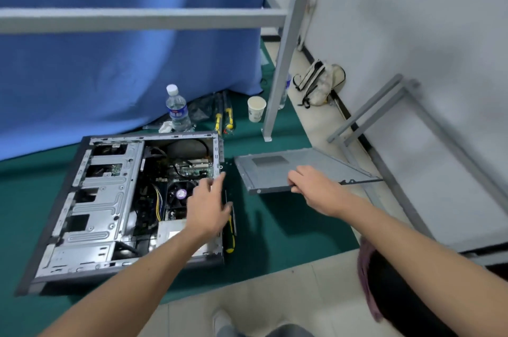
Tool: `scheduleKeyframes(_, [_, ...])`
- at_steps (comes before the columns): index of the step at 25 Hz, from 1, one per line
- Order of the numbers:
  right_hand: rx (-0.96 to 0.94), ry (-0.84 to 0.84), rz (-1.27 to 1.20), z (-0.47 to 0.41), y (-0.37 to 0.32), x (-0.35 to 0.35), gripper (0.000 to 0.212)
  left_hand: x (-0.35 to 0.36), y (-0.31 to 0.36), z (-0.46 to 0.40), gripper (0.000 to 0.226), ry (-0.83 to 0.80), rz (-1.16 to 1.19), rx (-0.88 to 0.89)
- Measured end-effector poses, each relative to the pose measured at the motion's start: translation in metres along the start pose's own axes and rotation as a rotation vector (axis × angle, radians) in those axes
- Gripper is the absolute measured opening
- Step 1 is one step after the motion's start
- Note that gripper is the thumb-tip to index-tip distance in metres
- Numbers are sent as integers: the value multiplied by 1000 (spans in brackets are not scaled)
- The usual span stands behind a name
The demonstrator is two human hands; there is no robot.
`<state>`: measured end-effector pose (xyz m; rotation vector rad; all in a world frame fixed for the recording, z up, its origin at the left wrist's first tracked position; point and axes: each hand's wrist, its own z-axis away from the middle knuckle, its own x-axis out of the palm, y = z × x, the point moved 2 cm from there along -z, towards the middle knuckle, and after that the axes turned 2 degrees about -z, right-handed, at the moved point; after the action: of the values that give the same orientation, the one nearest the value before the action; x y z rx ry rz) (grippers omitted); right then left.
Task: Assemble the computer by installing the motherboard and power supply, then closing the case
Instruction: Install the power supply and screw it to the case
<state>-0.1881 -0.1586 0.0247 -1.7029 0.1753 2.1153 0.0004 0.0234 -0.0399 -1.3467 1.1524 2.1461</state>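
The open computer case [101, 207] lies on its side on the green mat [275, 226]. Inside it I see the motherboard [189, 169] with its CPU fan [180, 193] and a silver power supply [170, 232] near the front. My left hand [209, 204] hovers open over the case's right edge, fingers spread. My right hand [313, 188] grips the near edge of the grey side panel [299, 169], which is lifted at a tilt to the right of the case.
A yellow-handled screwdriver [231, 232] lies beside the case's right wall. Behind the case stand a water bottle [177, 110], a paper cup [256, 108] and more yellow-handled tools [224, 119]. A grey metal frame leg [277, 75] and a loose frame [384, 130] stand to the right by the wall.
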Motion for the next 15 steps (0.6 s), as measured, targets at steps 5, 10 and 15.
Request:
scheduleKeyframes(5, [10, 55, -5, 0, 4, -43, 6, -39, 73, -11, 51, 9, 204, 269])
scheduleKeyframes(10, [8, 132, -98, -1, 12, -76, 7, -73, 105, -34, 12, 46, 102, 308])
scheduleKeyframes(15, [98, 183, -49, 0, 56, -88, 36, -101, 123, -72, 18, 19, 65, 263])
